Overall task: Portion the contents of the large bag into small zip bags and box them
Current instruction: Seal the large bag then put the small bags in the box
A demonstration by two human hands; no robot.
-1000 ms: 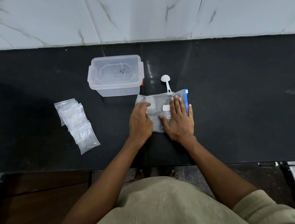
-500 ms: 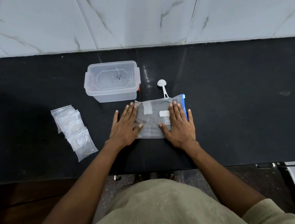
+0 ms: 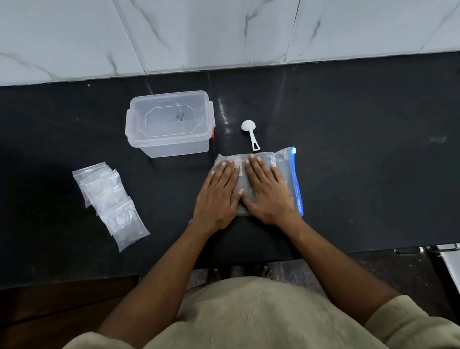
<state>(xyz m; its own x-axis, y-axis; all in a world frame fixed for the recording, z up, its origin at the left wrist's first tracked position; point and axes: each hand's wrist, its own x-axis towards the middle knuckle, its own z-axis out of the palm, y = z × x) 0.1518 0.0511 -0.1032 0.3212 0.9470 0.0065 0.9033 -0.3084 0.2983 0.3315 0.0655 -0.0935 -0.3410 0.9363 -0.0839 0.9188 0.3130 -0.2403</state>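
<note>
Here the large bag [image 3: 284, 169] lies flat beneath both hands' fingers [image 3: 230, 171].

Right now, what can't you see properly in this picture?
- What is inside the large bag: head view, both flat hands, left hand and right hand, cover most of it.
- The scribble on the box lid: too small to read.
- How many small zip bags: they overlap in a pile.
- Dark thing at the right edge of the counter: cut off.

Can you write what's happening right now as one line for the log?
left hand: flat on large bag | right hand: flat on it | box: lidded | scoop: untouched
</note>
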